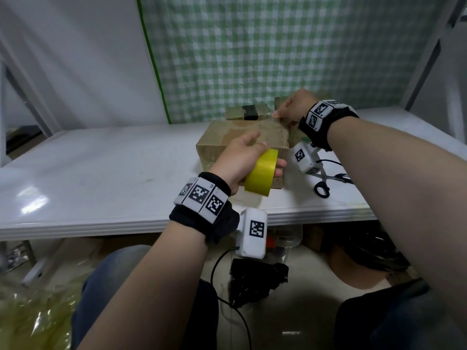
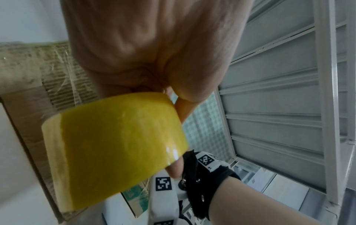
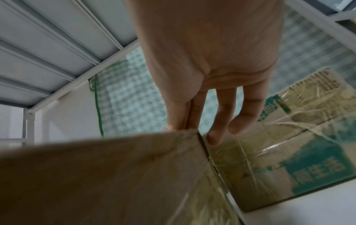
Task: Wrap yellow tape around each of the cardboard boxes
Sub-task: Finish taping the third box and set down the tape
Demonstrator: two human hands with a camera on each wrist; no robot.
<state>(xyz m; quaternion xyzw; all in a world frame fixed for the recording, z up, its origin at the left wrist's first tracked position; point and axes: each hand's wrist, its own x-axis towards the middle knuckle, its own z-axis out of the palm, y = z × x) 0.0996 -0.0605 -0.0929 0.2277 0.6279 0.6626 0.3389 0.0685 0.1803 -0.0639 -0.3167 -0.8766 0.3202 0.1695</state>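
Observation:
A plain cardboard box (image 1: 227, 137) (image 3: 96, 175) lies in the middle of the white table (image 1: 88, 173). My left hand (image 1: 267, 157) (image 2: 173, 94) grips a roll of yellow tape (image 1: 261, 174) (image 2: 115, 144) at the box's near right corner. My right hand (image 1: 278, 114) (image 3: 185, 126) is at the box's far right corner. Its thumb and forefinger pinch together there, seemingly on the thin free end of the tape. A faint glossy strip runs over the box top between roll and fingers. The other fingers hang fairly straight beside the corner.
Behind stands a box with a black band (image 1: 246, 112). A box with teal print (image 3: 279, 159) (image 1: 294, 137) sits close on the right, under my right wrist. Scissors (image 1: 326, 183) lie at the table's right front. A green checked cloth (image 1: 278, 59) hangs at the back.

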